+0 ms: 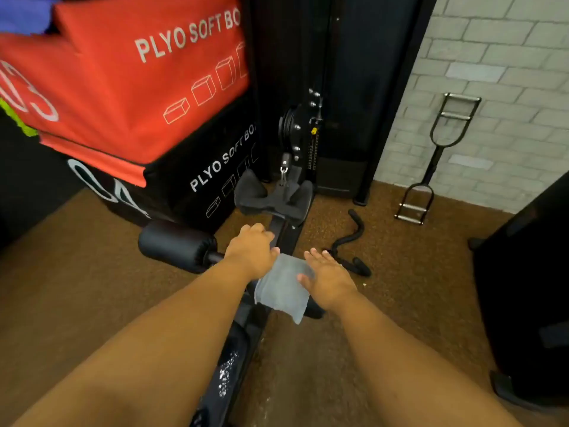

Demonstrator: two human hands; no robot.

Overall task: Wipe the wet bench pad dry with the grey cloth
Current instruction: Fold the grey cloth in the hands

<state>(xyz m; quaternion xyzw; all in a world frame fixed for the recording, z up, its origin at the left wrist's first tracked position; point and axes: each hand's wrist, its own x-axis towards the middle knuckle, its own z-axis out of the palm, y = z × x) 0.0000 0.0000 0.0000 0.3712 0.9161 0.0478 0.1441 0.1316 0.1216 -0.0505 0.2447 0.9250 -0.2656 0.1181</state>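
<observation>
The grey cloth (pixel 281 288) lies draped over the far end of the black bench pad (pixel 234 359), one corner hanging off its right side. White wet droplets speckle the pad between my forearms. My left hand (pixel 251 249) is curled at the cloth's far left edge, its fingers bent over the bench frame; whether it grips the cloth is unclear. My right hand (pixel 328 277) lies flat with fingers spread, its thumb on the cloth's right edge.
A black foam roller pad (pixel 175 245) sticks out left of the bench. Red and black plyo soft boxes (pixel 147 87) stand at the back left. A cable machine (pixel 303 134) with foot plates stands ahead. Bar handles (pixel 354 245) lie on the brown floor at right.
</observation>
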